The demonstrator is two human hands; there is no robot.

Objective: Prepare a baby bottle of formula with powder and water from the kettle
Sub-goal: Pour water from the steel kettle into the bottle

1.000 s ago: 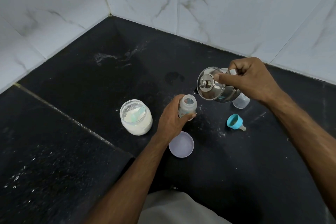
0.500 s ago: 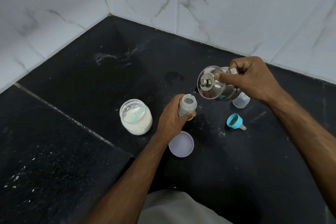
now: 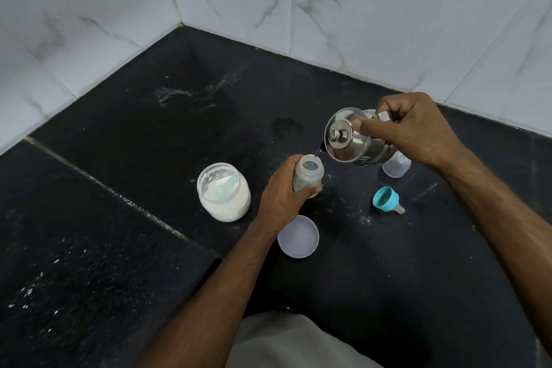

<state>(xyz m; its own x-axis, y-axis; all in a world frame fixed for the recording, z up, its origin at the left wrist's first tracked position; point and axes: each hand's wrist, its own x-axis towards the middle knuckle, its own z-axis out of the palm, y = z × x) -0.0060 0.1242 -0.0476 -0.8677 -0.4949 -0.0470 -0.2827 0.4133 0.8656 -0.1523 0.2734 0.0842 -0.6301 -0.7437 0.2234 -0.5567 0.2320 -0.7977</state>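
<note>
- Baby bottle (image 3: 309,175) is gripped upright by the left hand (image 3: 283,193), fingers curled round its body, base on the black counter (image 3: 119,134); the open mouth sits just above the thumb.
- Steel kettle (image 3: 355,140) is held by the right hand (image 3: 413,128), fingers wrapped round the handle, forefinger stretched onto the lid (image 3: 340,134); kettle is tipped toward the left hand, spout just over the bottle mouth.
- A thin stream of water (image 3: 317,153) is seen between spout and bottle mouth; liquid is visible inside the neck, level cannot be told.
- Glass jar (image 3: 224,191) is placed just left of the left hand, open, white powder inside, a pale green scoop (image 3: 227,185) lying in it.
- Lilac lid (image 3: 298,236) is placed beside the left wrist, hollow side up, nothing seen in it.
- Clear cap (image 3: 396,165) is partly hidden under the kettle, below the right hand.
- Blue collar with teat (image 3: 386,199) is lying on its side, nearer the person than the right hand, apart from the bottle.
- White specks are scattered on the counter round the left hand.
</note>
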